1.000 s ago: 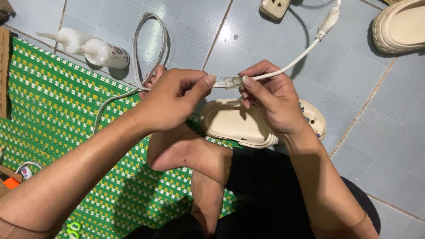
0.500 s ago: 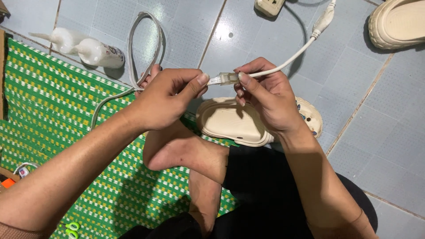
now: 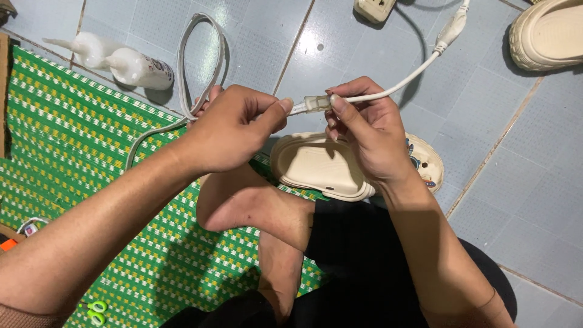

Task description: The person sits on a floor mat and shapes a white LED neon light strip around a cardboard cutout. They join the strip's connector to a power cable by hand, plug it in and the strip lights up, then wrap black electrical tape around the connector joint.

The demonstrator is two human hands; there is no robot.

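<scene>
While both hands meet above a beige clog (image 3: 322, 167), the left hand (image 3: 228, 130) pinches a flat strip (image 3: 200, 67) and the right hand (image 3: 364, 130) pinches a translucent connector (image 3: 317, 103) on a white cord (image 3: 401, 82).

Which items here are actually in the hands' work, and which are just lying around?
In use:
left hand on flat strip
right hand on clear connector, white cable

Lying about:
glue bottles
cream clogs
socket block
green mat
</scene>
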